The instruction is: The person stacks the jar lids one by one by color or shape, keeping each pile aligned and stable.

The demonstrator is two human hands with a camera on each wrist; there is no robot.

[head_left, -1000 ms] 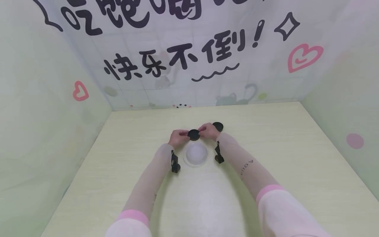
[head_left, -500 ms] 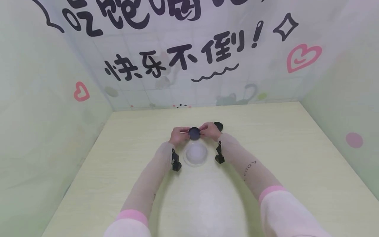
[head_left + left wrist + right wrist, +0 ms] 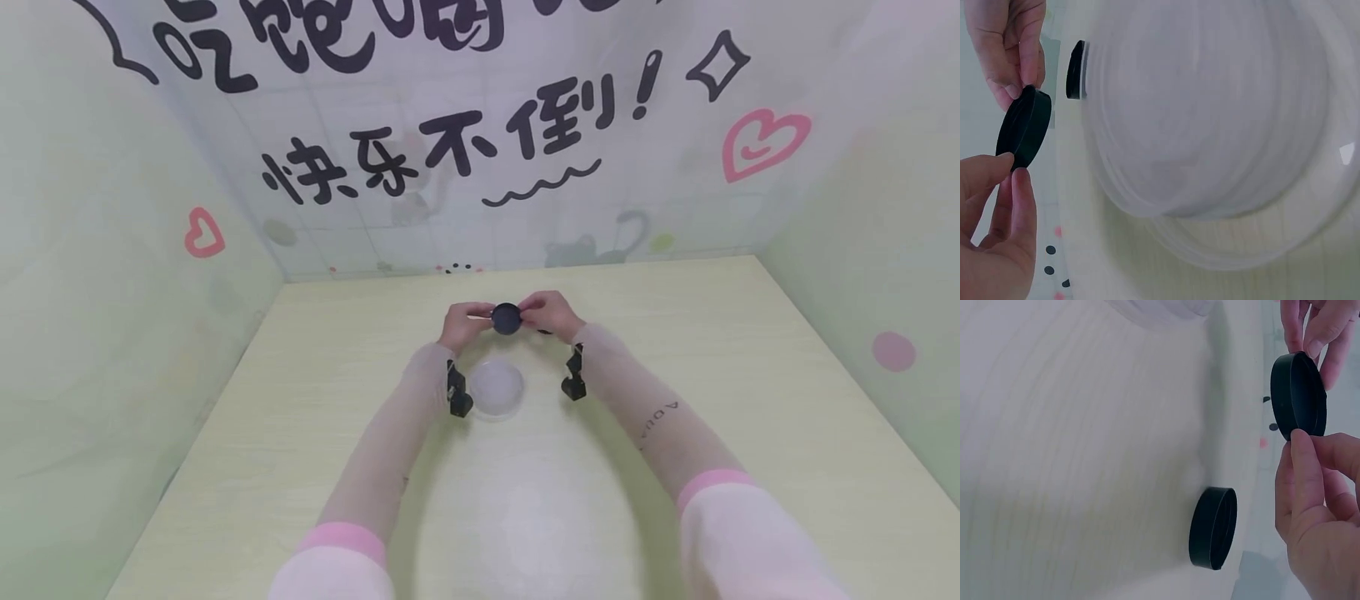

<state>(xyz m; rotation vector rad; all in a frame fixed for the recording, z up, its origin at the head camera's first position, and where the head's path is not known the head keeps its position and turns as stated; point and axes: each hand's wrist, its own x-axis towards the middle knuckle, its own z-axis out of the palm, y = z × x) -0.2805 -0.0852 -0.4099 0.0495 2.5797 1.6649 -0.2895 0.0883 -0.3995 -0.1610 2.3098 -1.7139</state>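
Observation:
A round black lid (image 3: 506,318) with a raised rim is held up between both hands, its hollow side showing in the head view. My left hand (image 3: 467,323) pinches its left edge between thumb and fingers. On the opposite edge my right hand (image 3: 552,313) pinches it the same way. A second black lid (image 3: 1213,528) rests on the table below my right hand; in the head view that hand mostly hides it. Nearer to me than the held lid stands a round, whitish translucent container (image 3: 497,388), apart from both hands.
The pale wood-grain table (image 3: 517,517) reaches back to a printed cloth wall (image 3: 420,225) with dark writing. Cloth walls also stand at the left and right. A black wrist camera (image 3: 459,392) sits close to the container's left side.
Both hands have lifted the black lid away from me and slightly right, tilting it so its hollow side faces me. The right hand now covers most of the second lid. The container stays put.

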